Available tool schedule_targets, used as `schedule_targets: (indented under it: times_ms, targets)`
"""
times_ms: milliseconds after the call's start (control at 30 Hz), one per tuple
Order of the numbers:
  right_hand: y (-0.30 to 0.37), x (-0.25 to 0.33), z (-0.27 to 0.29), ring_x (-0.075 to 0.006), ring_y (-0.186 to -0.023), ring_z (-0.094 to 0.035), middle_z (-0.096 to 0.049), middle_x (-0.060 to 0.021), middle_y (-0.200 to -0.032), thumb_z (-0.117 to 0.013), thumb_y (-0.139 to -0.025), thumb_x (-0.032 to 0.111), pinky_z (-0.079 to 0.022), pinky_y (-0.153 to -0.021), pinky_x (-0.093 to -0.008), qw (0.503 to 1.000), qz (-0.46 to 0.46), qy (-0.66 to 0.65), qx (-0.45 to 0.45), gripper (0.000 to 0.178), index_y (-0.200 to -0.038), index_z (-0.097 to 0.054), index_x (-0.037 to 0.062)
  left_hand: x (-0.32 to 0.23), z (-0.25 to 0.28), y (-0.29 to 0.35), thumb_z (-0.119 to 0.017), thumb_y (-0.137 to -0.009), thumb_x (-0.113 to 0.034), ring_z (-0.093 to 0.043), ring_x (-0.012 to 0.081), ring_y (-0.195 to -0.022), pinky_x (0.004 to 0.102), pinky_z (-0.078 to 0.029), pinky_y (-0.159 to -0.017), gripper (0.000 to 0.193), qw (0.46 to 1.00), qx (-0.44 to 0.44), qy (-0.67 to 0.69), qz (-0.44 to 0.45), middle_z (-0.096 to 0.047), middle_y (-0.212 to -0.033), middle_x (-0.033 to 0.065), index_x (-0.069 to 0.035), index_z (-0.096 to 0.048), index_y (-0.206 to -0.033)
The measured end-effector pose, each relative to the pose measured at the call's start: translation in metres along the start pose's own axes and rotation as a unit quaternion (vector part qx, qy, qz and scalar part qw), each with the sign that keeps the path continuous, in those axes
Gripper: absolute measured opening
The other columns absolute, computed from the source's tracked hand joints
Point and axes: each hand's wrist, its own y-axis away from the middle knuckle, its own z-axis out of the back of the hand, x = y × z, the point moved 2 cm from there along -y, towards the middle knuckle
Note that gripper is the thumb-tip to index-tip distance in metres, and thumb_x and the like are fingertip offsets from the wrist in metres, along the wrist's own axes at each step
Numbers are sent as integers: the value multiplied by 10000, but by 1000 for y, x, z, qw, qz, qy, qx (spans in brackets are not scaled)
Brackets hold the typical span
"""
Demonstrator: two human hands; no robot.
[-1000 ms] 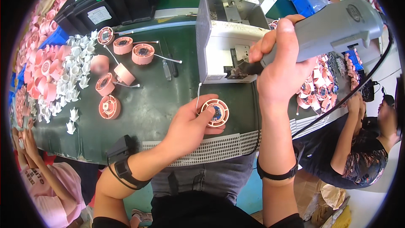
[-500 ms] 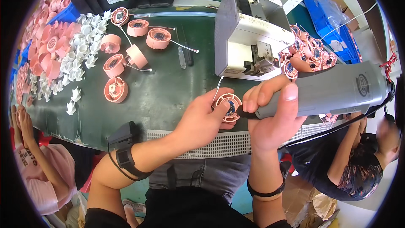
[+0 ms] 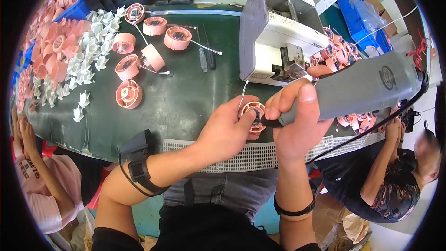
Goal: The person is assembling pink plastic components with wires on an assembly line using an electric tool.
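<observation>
My left hand (image 3: 224,125) grips a round pink motor housing (image 3: 261,110) just over the table's near edge, thumb across its open face. A small dark circuit board sits inside, and a white wire rises from the rim. In my right hand (image 3: 297,132) is a grey electric screwdriver (image 3: 357,88), lying almost level with its body to the right. Its dark tip reaches the face of the housing; the exact contact point is too small to make out. A black cable (image 3: 371,128) runs from the screwdriver's rear end.
Beyond my hands stands a white machine (image 3: 267,37). Several pink housings (image 3: 128,94) lie at left, beside white fan impellers (image 3: 83,72) and pink parts (image 3: 58,67). Two screwdrivers (image 3: 203,60) rest mid-table. More housings (image 3: 341,53) are heaped at right, near a blue crate (image 3: 355,23). People sit on both sides.
The screwdriver has tilted slightly, its rear end moving left and upward, and its cable has shifted into fuller view. Both hands keep their grips. The whole view has shifted a little.
</observation>
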Motion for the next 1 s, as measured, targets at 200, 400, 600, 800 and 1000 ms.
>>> schedule_targets:
  times_ms: [200,400,600,800,1000]
  targets:
    - [2,-6,5,-158,-485,-483,-472,-71,-646,-515,-947,150,-473,-469,-310,999,16,-33,21,341,-1209,-383,-23,-6,-7,-1,-475,-1014,-127,-676,157,-832,288,-593,-718,303,999,-23,-30,7,-648,-1024,126,68,-509,-1244]
    - [0,-19,17,-159,-607,-577,-575,-101,-743,-636,-936,362,-480,-584,-274,992,47,-32,115,565,-1254,-389,-34,-17,-5,0,-481,-1015,-136,-673,139,-836,287,-595,-733,284,997,-16,-59,43,-657,-975,107,53,-530,-1222]
    - [-36,-20,108,-195,-950,-632,-643,-126,-1124,-675,-893,285,-504,-826,-364,957,-63,273,-70,552,-1346,-500,23,-94,38,34,-528,-858,-38,-696,311,-848,397,-536,-737,268,779,-232,-532,-238,-688,-885,172,18,-578,-1116]
    - [-58,-39,124,-328,-865,-691,-709,-146,-876,-704,-804,252,-533,-785,-431,696,-114,704,-82,289,-1018,-643,68,-111,74,51,-690,-875,-204,-698,330,-856,393,-534,-760,614,723,-392,-529,-208,-619,-1193,254,24,-441,-1387]
    - [-63,-56,141,-365,-799,-695,-692,-205,-848,-585,-823,199,-542,-715,-488,678,-99,725,-73,165,-876,-637,52,-92,65,56,-637,-920,-47,-632,116,-744,241,-510,-645,529,756,-365,-415,-351,-580,-1308,168,-18,-447,-1412]
